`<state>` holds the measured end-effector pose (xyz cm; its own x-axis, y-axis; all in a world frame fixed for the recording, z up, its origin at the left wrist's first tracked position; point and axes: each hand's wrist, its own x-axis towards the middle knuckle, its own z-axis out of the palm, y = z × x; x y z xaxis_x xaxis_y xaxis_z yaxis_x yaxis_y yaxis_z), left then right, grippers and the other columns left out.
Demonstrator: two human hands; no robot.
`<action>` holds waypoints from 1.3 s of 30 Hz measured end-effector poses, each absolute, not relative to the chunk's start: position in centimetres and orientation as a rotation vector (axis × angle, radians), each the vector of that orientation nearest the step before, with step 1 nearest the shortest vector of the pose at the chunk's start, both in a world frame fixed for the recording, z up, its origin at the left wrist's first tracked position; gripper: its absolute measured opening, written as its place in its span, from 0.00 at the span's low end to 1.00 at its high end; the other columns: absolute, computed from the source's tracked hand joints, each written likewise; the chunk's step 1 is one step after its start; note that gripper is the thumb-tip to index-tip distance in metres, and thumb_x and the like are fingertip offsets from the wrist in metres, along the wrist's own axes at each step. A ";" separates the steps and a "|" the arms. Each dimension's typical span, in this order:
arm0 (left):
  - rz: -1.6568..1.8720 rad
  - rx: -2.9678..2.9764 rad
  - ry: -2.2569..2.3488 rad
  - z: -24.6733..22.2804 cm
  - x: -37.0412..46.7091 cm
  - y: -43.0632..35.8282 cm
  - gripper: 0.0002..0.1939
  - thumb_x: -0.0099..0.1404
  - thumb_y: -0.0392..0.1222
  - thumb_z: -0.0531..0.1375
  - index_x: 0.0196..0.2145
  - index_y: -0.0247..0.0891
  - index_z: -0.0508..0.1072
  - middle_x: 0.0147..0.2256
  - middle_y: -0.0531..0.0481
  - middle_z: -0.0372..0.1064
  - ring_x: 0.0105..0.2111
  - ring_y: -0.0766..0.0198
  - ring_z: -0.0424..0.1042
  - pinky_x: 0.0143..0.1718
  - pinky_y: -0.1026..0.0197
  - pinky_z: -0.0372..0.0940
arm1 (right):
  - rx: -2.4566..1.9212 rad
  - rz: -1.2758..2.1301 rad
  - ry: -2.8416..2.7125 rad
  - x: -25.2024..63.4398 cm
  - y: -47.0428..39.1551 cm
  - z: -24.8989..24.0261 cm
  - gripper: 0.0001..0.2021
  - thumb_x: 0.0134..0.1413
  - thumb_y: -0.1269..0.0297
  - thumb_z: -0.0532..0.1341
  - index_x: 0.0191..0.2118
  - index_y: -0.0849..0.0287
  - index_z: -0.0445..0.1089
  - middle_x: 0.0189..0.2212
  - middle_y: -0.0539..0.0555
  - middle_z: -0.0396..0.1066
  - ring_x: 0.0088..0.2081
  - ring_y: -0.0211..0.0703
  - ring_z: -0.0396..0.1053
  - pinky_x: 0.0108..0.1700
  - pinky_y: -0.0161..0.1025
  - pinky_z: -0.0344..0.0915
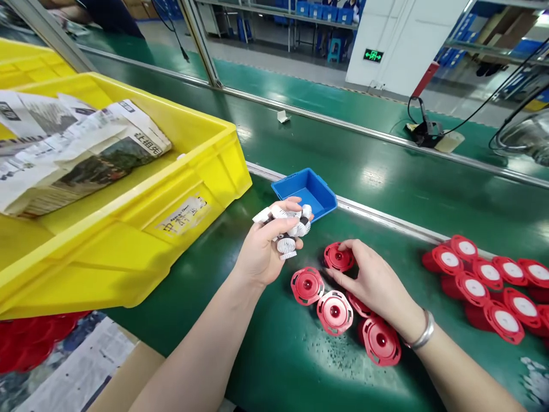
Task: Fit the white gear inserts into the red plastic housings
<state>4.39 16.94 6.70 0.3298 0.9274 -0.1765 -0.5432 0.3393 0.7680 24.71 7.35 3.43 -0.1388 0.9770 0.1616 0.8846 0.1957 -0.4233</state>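
Note:
Several small white gears (286, 245) fill my left hand (268, 246), whose fingers curl around them just in front of the blue bin (306, 191). To its right, my right hand (371, 280) has thumb and fingers around the rim of a red round part (338, 257) standing on the green surface. More red parts lie close by: one at the left (307, 285), one in the middle (335, 312) and one nearer me (381, 341). Another is partly hidden beneath my right hand. Their visible centres are red and recessed.
A large yellow crate (206, 166) with printed paper bags stands at the left. Several red parts with white discs (506, 320) are grouped at the right. A metal rail (386, 220) crosses behind the blue bin. Red pieces (30, 343) show at the lower left.

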 end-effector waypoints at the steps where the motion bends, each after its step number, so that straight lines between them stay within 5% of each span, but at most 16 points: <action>1: 1.056 0.657 0.683 6.8 4.4 16.9 0.09 0.48 0.36 0.70 0.30 0.38 0.78 0.53 0.50 0.65 0.37 0.63 0.73 0.20 0.70 0.65 | -1.727 0.330 -2.067 24.8 7.4 3.3 0.15 0.64 0.56 0.64 0.49 0.56 0.60 0.42 0.56 0.71 0.41 0.49 0.72 0.42 0.46 0.72; 8: 1.062 0.626 0.687 7.3 4.1 16.8 0.10 0.47 0.37 0.71 0.30 0.39 0.78 0.53 0.49 0.66 0.38 0.62 0.73 0.20 0.69 0.66 | -1.419 -0.059 -2.049 25.0 7.2 3.8 0.19 0.64 0.62 0.65 0.55 0.57 0.61 0.52 0.63 0.71 0.52 0.53 0.71 0.53 0.55 0.72; 17: 1.048 0.609 0.667 7.0 4.1 16.8 0.10 0.49 0.36 0.71 0.31 0.38 0.78 0.52 0.48 0.67 0.37 0.63 0.73 0.21 0.70 0.65 | -1.288 -0.462 -2.127 24.5 6.4 5.5 0.21 0.60 0.69 0.67 0.56 0.56 0.62 0.50 0.66 0.71 0.49 0.55 0.72 0.45 0.52 0.74; 27: 1.025 0.610 0.664 7.0 4.3 16.8 0.12 0.47 0.37 0.72 0.31 0.37 0.78 0.52 0.47 0.68 0.38 0.61 0.74 0.21 0.70 0.66 | -1.235 -0.494 -2.137 24.1 6.4 6.0 0.19 0.59 0.72 0.67 0.54 0.57 0.65 0.49 0.67 0.71 0.49 0.54 0.72 0.45 0.52 0.74; 32: 1.013 0.595 0.676 7.1 4.2 16.7 0.11 0.47 0.37 0.72 0.31 0.37 0.78 0.53 0.46 0.68 0.39 0.60 0.74 0.21 0.70 0.66 | -1.247 -0.267 -1.954 24.8 6.6 5.4 0.19 0.58 0.71 0.67 0.54 0.53 0.68 0.48 0.62 0.72 0.47 0.52 0.73 0.47 0.52 0.73; 39: 1.003 0.528 0.708 7.9 4.1 16.5 0.12 0.46 0.35 0.71 0.31 0.36 0.78 0.49 0.46 0.71 0.38 0.60 0.74 0.21 0.70 0.66 | -1.050 0.711 -0.900 26.7 7.7 6.2 0.08 0.57 0.58 0.69 0.43 0.50 0.75 0.42 0.50 0.77 0.41 0.40 0.75 0.42 0.35 0.74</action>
<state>4.10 16.47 7.89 0.3521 0.8906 -0.2877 -0.5692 0.4478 0.6896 26.66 7.65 6.25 0.4647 0.8418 0.2747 -0.0730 0.3455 -0.9356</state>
